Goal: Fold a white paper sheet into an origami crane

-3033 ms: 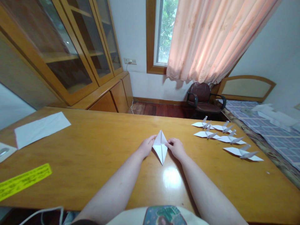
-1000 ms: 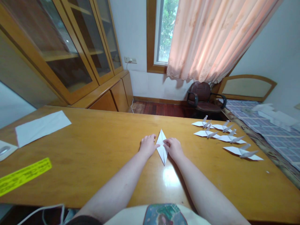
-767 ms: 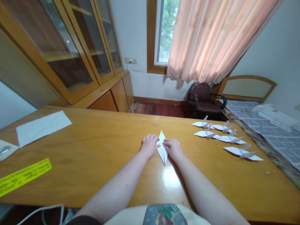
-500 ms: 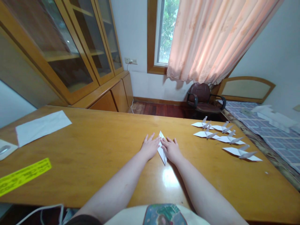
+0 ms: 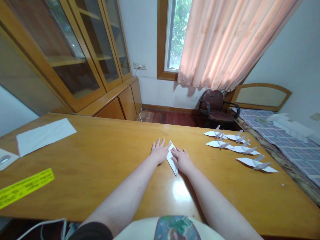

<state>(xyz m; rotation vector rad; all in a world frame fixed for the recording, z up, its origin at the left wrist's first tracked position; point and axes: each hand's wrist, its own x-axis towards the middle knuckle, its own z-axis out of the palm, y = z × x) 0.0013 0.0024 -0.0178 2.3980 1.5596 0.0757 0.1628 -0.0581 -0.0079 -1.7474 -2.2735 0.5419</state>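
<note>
A white sheet folded into a narrow, pointed diamond, the folded paper [image 5: 171, 161], lies flat on the wooden table between my hands. My left hand [image 5: 159, 152] rests at its left edge with fingers spread, the thumb side touching the paper near the upper tip. On the right side, my right hand [image 5: 182, 159] lies over part of the paper with its fingers stretched out, hiding the right edge. Several finished white paper cranes [image 5: 257, 164] stand in rows toward the table's right end.
A white sheet [image 5: 46, 136] lies at the table's left, beside a pale object with an oval [image 5: 5, 159] and a yellow strip with dark print [image 5: 27, 188]. Beyond the wooden table [image 5: 112, 143] are a glass-door cabinet [image 5: 100, 43], an armchair [image 5: 213, 103] and a bed [image 5: 280, 130].
My left hand has shifted slightly left off the paper's middle, its fingers spreading wider and baring more of the paper. My right hand stays almost in place.
</note>
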